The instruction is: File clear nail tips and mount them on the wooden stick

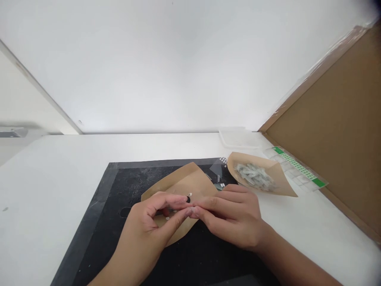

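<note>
Over the central brown paper (195, 179), left hand (149, 224) and right hand (235, 214) meet at fingertips (cannot tell if clamping anything); slackness could cause a drop.

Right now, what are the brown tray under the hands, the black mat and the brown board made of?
Brown tray: probably matte paper or card; thin, with curved sides. Black mat: maybe rubber or plastic, dull and scuffed. Brown board: likely matte cardboard, from its plain brown face.

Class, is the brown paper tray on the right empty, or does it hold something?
It holds something: a heap of pale strips lies in the brown paper tray, with bare paper showing around it.
</note>
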Available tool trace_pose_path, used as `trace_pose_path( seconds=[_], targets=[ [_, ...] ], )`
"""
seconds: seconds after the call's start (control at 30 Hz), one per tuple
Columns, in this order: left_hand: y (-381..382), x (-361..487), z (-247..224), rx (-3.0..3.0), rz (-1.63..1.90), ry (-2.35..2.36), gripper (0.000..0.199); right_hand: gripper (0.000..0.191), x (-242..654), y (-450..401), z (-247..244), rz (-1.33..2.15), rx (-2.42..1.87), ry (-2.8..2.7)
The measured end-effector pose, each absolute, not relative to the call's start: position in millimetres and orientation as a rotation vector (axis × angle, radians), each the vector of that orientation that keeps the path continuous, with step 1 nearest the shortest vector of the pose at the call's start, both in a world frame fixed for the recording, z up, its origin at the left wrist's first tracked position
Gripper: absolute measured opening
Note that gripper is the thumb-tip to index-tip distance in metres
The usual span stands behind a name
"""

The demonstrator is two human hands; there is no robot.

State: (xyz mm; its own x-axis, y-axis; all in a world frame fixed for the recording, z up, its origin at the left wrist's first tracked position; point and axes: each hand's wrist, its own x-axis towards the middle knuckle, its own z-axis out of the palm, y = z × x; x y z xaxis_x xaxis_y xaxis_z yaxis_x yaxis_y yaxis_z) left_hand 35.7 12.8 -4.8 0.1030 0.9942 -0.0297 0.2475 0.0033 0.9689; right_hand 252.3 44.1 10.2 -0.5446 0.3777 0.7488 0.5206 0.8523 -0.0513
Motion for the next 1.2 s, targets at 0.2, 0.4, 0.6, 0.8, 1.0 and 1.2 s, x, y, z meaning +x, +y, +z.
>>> trace_pose_path(
  seconds=[0.2, 0.4, 0.6, 0.8, 1.0, 1.2],
  targets=[
    [10.9, 35.0, -8.2, 1.338, 1.009, 1.328, 0.026, 0.029, 254.9, 47.1, 16.5, -0.243, -0.546, -2.301],
    [12.3, 35.3, -7.4, 1.187, 0.982, 1.241, 0.036, 0.017, 256.0, 46.8, 17.0, -0.147, -0.545, -2.314],
    [11.2, 37.1, -3.5, 1.142, 0.933, 1.243, 0.046, 0.015, 255.9, 45.8, 10.7, -0.005, -0.578, -2.316],
    [8.7, 34.6, -3.3, 1.145, 0.882, 1.235, 0.049, 0.022, 254.5, 47.5, 0.8, 0.100, -0.626, -2.241],
    [9.0, 37.0, -4.6, 1.179, 0.867, 1.254, 0.047, 0.024, 253.1, 47.7, -8.2, 0.194, -0.710, -2.178],
    [8.7, 36.1, -2.3, 1.180, 0.870, 1.257, 0.048, 0.021, 252.3, 47.8, -8.4, 0.130, -0.674, -2.176]
  ],
)
